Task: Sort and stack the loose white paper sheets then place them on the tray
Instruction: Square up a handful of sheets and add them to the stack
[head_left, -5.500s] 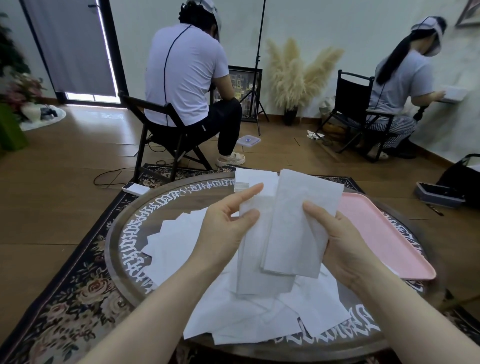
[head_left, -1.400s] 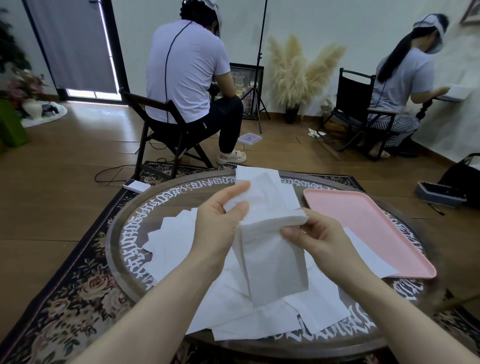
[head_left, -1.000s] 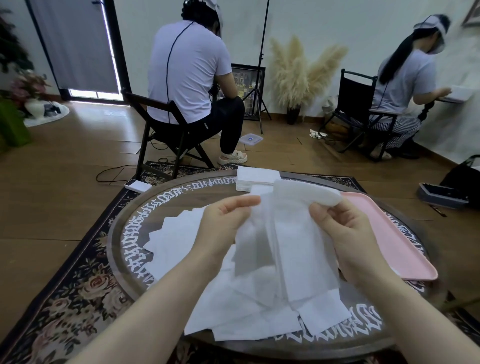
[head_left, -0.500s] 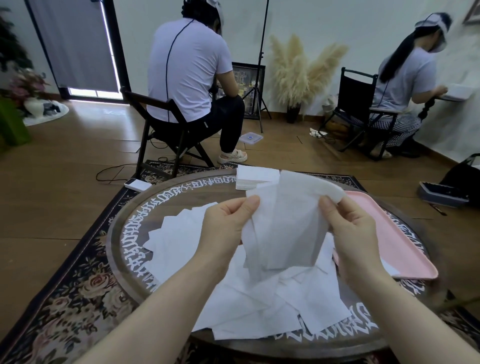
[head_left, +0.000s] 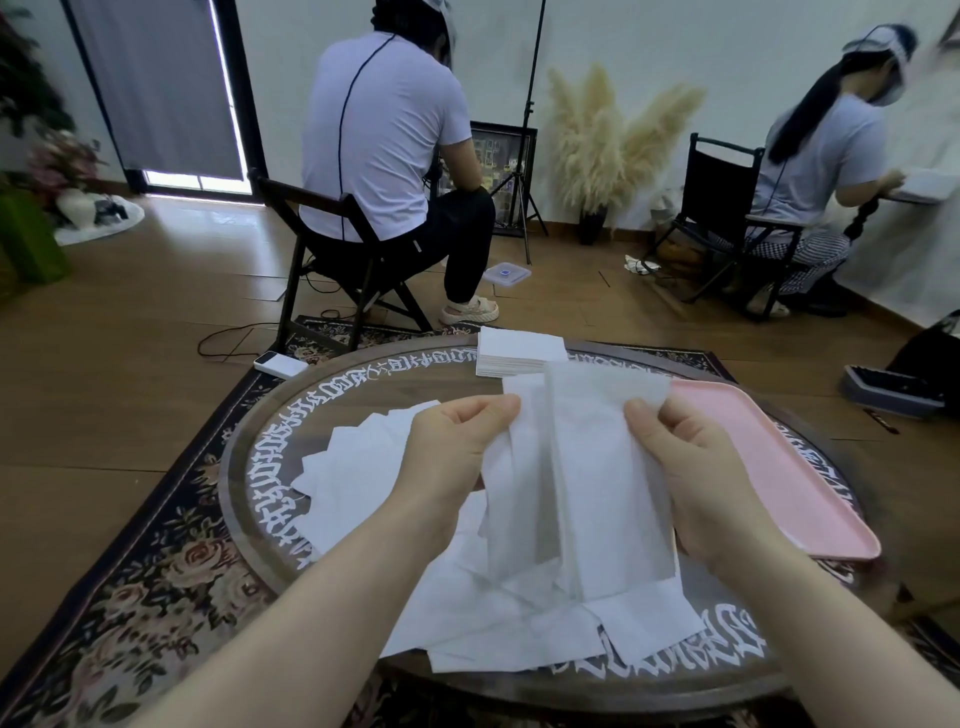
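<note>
Both hands are raised over the middle of the round table (head_left: 244, 499), each pinching the upper edge of a small bunch of held sheets (head_left: 587, 467). The left hand (head_left: 457, 452) grips the left edge of the bunch with its thumb in front and its fingers curled behind the paper. The right hand (head_left: 691, 467) pinches the top right corner, thumb tip on the front face, the other fingers hidden behind. The held sheets are thin, soft and slightly translucent, long rectangles that hang down unevenly, overlapping one another with their lower ends just above the table.

Beneath them, loose sheets (head_left: 363, 467) lie scattered flat from the table's left side to its near edge, overlapping at odd angles. A neat squared stack (head_left: 519, 353) of the same white paper sits at the far edge. The pink tray (head_left: 779, 467), a smooth rectangle with rounded corners and a raised rim, lies along the right edge, with no sheet visible on it. The table is dark wood with a ring of white lettering around its rim.
</note>
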